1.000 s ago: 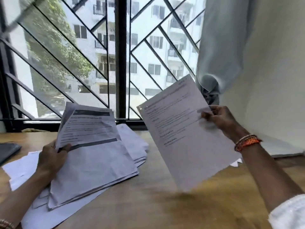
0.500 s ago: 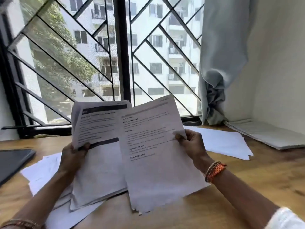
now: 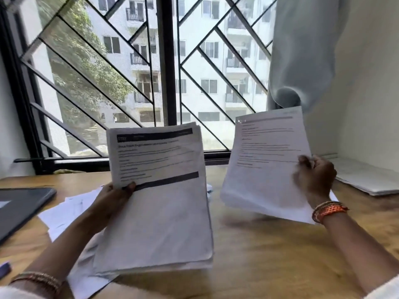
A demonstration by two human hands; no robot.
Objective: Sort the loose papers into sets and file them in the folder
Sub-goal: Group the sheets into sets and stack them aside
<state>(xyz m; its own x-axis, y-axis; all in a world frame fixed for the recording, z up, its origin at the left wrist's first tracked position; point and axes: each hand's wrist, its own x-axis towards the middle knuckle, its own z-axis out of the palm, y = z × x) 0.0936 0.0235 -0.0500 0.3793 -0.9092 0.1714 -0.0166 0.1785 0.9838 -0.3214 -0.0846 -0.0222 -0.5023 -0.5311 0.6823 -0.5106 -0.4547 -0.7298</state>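
Head view: the left hand grips the stack of papers upright above the wooden table, thumb pinching its front. The right hand, blurred, pinches a single sheet right of the stack, well apart from it. The sheet should probably go flat onto a matching set, edges squared. More loose sheets lie left of the stack, beside a dark folder; a white pile rests far right.
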